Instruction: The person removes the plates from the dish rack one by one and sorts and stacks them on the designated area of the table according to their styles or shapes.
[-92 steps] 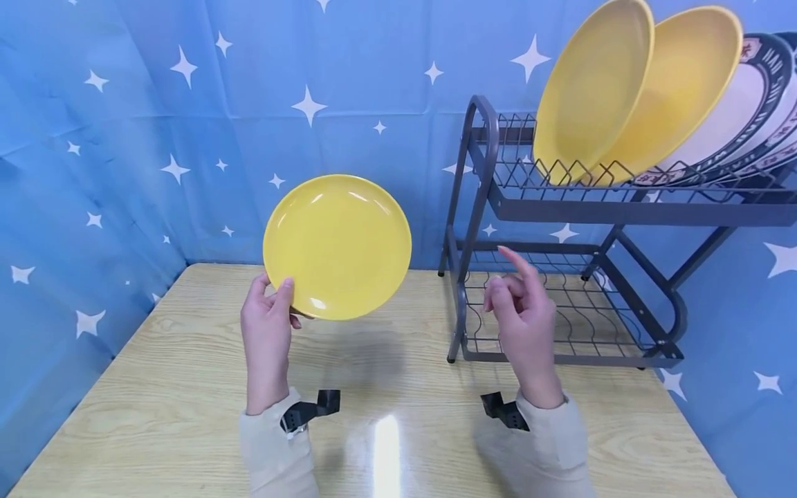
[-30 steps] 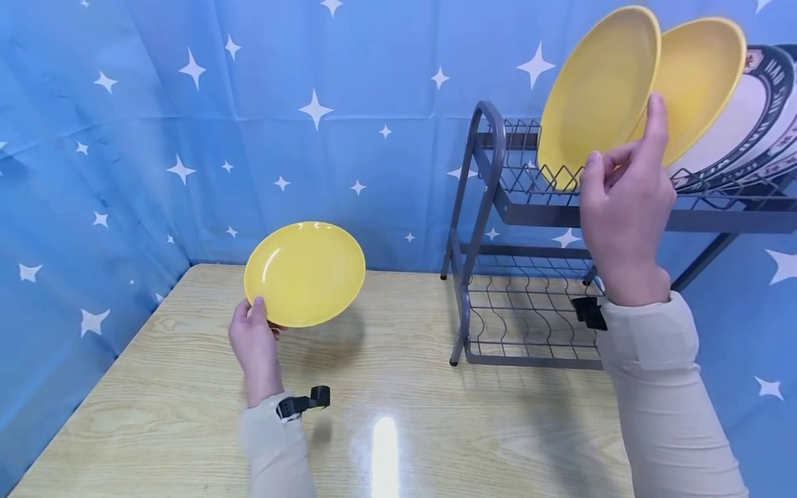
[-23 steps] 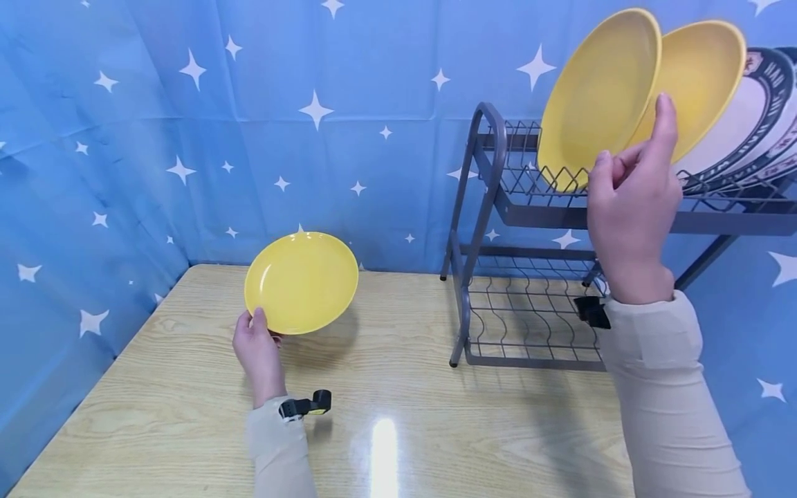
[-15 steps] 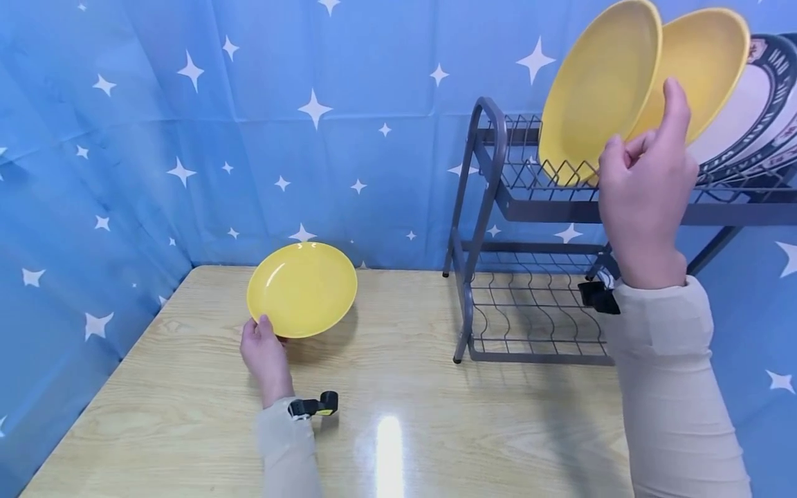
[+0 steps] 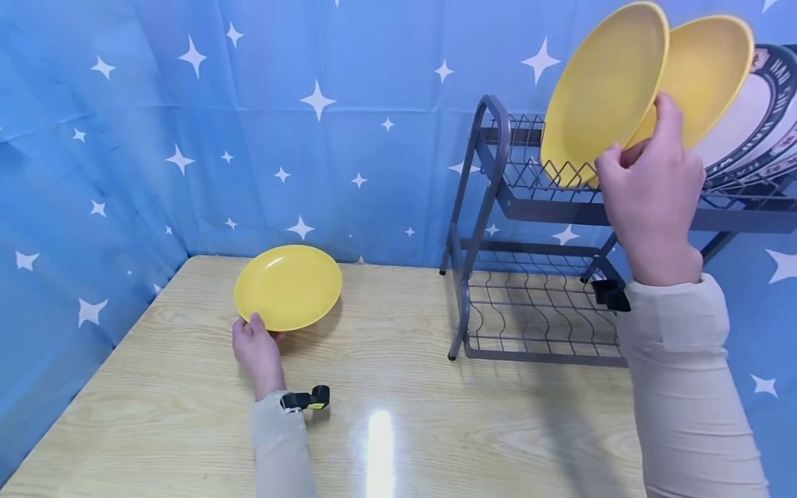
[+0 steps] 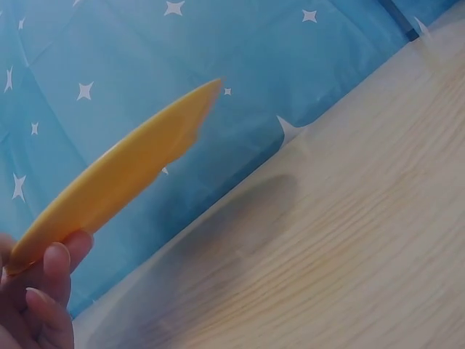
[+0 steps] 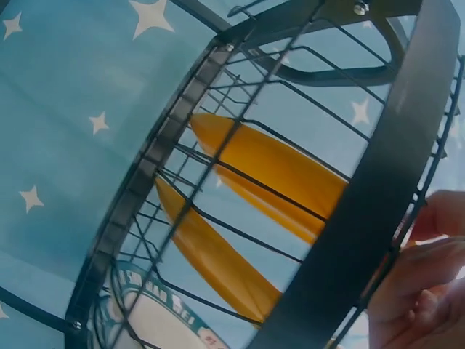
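My left hand grips a round yellow plate by its near-left rim, thumb on top and fingers beneath. In the left wrist view this plate is seen edge-on, tilted above the table with its shadow below. My right hand is at the front of the rack's upper tier. It pinches the right rim of the leftmost standing yellow plate, thumb in front and index finger at the edge. A second yellow plate leans just behind. From below, the right wrist view shows yellow plates through the wires.
A dark two-tier dish rack stands at the right of the wooden table. Patterned white plates with dark rims stand right of the yellow ones. The rack's lower wire shelf shows bare. A blue starred curtain hangs behind.
My left hand has lowered the yellow plate toward the table and tilted it flatter. My right hand has risen from before the lower shelf to the upper tier and taken the leftmost plate's rim.
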The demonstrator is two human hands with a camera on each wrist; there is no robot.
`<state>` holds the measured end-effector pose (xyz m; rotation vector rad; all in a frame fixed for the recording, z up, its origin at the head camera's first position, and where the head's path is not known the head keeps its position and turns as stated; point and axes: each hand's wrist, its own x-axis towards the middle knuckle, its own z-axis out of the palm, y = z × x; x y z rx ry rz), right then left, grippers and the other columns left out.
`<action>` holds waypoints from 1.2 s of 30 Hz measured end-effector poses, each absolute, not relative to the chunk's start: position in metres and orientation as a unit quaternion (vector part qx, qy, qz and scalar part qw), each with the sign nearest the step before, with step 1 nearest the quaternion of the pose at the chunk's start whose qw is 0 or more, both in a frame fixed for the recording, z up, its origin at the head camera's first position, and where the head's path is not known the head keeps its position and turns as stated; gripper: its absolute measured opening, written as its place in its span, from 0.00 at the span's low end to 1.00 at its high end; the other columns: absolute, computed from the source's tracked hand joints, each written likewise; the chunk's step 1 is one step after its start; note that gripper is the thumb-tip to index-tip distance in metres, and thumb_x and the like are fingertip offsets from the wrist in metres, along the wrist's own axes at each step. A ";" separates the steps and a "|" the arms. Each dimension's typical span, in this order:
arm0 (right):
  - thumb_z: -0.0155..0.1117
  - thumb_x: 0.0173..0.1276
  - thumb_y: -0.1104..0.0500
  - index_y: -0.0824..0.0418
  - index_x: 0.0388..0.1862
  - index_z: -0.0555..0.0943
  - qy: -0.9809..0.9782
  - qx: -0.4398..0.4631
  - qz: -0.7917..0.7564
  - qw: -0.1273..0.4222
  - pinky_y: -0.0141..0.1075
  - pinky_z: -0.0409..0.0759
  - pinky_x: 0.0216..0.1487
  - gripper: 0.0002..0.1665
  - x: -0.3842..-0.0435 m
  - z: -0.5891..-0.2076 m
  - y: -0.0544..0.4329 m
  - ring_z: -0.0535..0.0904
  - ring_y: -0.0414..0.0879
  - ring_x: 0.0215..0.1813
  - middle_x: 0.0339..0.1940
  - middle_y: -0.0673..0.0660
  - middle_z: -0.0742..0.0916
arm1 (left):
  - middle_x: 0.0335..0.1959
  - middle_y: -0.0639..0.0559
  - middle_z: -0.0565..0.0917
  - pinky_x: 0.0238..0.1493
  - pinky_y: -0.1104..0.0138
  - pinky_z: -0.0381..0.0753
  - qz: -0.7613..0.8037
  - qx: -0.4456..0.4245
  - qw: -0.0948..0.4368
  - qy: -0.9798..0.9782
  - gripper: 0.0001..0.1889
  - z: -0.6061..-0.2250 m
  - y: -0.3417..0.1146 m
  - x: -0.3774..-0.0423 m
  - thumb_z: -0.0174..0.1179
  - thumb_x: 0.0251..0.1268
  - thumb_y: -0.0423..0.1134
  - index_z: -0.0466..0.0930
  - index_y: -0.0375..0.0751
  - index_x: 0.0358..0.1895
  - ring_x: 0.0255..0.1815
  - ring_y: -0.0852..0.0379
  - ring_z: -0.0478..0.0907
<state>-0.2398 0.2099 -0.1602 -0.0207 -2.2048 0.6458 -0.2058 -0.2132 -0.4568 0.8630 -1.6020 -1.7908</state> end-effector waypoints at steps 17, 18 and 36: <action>0.40 0.65 0.54 0.53 0.69 0.47 -0.936 -0.014 0.225 0.270 0.55 0.75 0.36 0.33 -0.241 -0.137 0.213 0.74 0.68 0.45 0.54 0.70 0.74 | 0.42 0.50 0.72 0.27 0.68 0.73 -0.720 0.318 0.304 -0.537 0.24 -0.457 -0.221 -0.204 0.40 0.69 0.48 0.49 0.53 0.65 0.27 0.52 0.77; 0.39 0.65 0.54 0.53 0.69 0.47 -0.936 -0.017 0.227 0.270 0.56 0.74 0.38 0.33 -0.241 -0.137 0.213 0.74 0.68 0.46 0.54 0.70 0.74 | 0.43 0.50 0.72 0.28 0.67 0.74 -0.723 0.316 0.304 -0.533 0.24 -0.458 -0.221 -0.203 0.40 0.69 0.47 0.49 0.54 0.65 0.28 0.51 0.78; 0.36 0.63 0.56 0.61 0.68 0.49 -0.942 -0.036 0.202 0.267 0.49 0.70 0.27 0.33 -0.242 -0.132 0.213 0.72 0.69 0.41 0.47 0.74 0.75 | 0.40 0.44 0.74 0.28 0.66 0.78 -0.724 0.316 0.267 -0.552 0.27 -0.466 -0.224 -0.204 0.39 0.70 0.43 0.41 0.57 0.68 0.30 0.48 0.80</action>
